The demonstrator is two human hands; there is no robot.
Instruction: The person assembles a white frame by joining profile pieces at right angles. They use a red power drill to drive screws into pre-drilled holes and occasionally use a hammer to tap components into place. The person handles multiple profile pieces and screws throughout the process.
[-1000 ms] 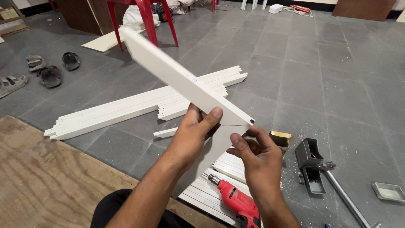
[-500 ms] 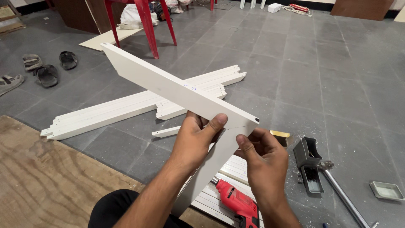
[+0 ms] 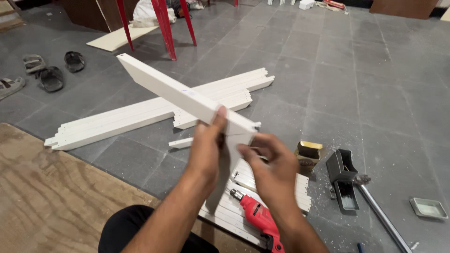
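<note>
The right hand [image 3: 274, 171] is motion-blurred, so its grip cannot be read. The left hand [image 3: 206, 147] hides the joint of the two white boards [image 3: 183, 96]. The drill [image 3: 262, 222] runs under the right forearm and off the bottom edge. The small box [image 3: 309, 152] possibly holds screws.

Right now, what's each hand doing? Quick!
Left hand: closed around the long white strip.
Right hand: at the strip's near end, fingers curled; whether it grips it cannot be told.
</note>
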